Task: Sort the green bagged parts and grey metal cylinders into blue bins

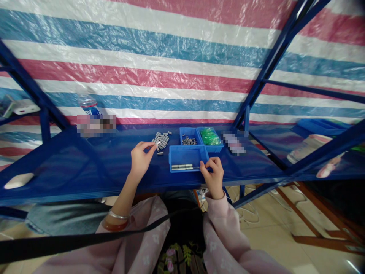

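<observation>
My left hand (142,159) reaches to a loose pile of small silvery metal cylinders (163,140) on the blue table. Thumb and forefinger are pinched around one small metal cylinder (158,144) at the pile's near left edge. At the front right corner of an open blue bin (188,154), my right hand (212,173) is closed on the end of a thin rod (196,168). A row of metal cylinders (181,167) lines up with that rod along the bin's near side. Whether they are threaded on it, I cannot tell.
Behind the open bin stand a blue bin of small dark metal parts (189,141) and one holding green plastic-wrapped items (211,137). A bottle (90,106) stands back left. A white mouse-shaped object (19,180) lies far left. Blue metal posts (258,85) frame the table (114,167).
</observation>
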`<action>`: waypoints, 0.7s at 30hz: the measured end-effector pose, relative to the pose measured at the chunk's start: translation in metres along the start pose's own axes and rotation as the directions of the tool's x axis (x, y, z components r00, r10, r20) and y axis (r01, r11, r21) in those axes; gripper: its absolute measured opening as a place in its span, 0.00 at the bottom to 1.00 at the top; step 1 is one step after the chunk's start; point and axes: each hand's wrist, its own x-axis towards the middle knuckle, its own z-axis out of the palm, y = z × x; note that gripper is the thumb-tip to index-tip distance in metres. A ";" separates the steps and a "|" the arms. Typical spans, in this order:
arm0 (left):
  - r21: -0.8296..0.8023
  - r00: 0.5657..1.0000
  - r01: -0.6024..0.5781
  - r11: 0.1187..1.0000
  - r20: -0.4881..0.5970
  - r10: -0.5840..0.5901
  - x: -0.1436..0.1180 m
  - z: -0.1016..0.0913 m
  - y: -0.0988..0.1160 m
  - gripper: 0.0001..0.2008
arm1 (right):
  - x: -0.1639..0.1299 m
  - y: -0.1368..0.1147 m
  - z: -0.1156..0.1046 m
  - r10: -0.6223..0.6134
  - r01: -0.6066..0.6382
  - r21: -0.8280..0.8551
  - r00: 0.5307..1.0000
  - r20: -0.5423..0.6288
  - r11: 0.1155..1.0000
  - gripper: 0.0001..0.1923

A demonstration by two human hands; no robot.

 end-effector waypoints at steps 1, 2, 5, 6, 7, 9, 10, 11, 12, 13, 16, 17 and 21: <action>-0.065 0.999 -0.044 0.997 0.024 0.046 0.002 0.002 0.009 0.11 | 0.000 0.000 0.000 0.000 0.000 0.000 1.000 0.000 1.000 0.16; -0.104 0.993 -0.096 0.990 0.061 0.102 0.004 0.005 0.020 0.10 | 0.000 0.000 0.000 -0.002 0.002 0.000 1.000 -0.002 1.000 0.16; -0.128 0.921 -0.280 0.951 0.242 0.304 0.006 0.017 0.053 0.08 | 0.000 0.000 0.000 -0.012 0.012 -0.004 1.000 -0.003 1.000 0.15; -0.116 0.882 -0.323 0.939 0.323 0.343 0.006 0.023 0.062 0.08 | 0.000 0.000 0.000 -0.015 0.015 -0.008 1.000 0.000 1.000 0.15; -0.104 0.837 -0.357 0.928 0.405 0.368 0.005 0.028 0.071 0.08 | 0.000 0.000 0.000 -0.016 0.016 -0.013 1.000 0.003 1.000 0.15; -0.081 0.752 -0.416 0.906 0.529 0.393 0.004 0.040 0.084 0.08 | 0.000 0.000 0.000 -0.017 0.017 -0.021 1.000 0.009 1.000 0.15; -0.065 0.718 -0.438 0.896 0.574 0.393 0.004 0.045 0.089 0.08 | 0.000 0.001 0.001 -0.018 0.019 -0.023 1.000 0.008 1.000 0.15; -0.043 0.694 -0.457 0.888 0.607 0.387 0.003 0.050 0.092 0.08 | -0.001 0.001 0.001 -0.019 0.020 -0.024 1.000 0.007 1.000 0.15; -0.020 0.677 -0.475 0.880 0.631 0.380 0.003 0.054 0.096 0.08 | -0.001 0.001 0.001 -0.021 0.021 -0.026 1.000 0.006 0.999 0.15; 0.000 0.663 -0.491 0.871 0.649 0.374 0.002 0.058 0.098 0.08 | -0.001 0.001 0.001 -0.023 0.023 -0.027 1.000 0.005 0.999 0.15; 0.013 0.608 -0.519 0.855 0.709 0.358 0.000 0.066 0.103 0.08 | 0.000 0.001 0.001 -0.027 0.027 -0.024 1.000 0.009 0.999 0.14; 0.005 0.586 -0.516 0.857 0.731 0.349 0.000 0.068 0.104 0.08 | 0.000 0.001 0.001 -0.027 0.027 -0.023 1.000 0.013 0.999 0.14; 0.005 0.548 -0.487 0.873 0.781 0.301 0.001 0.069 0.106 0.07 | 0.000 0.001 0.001 -0.027 0.027 -0.026 0.999 0.018 0.999 0.14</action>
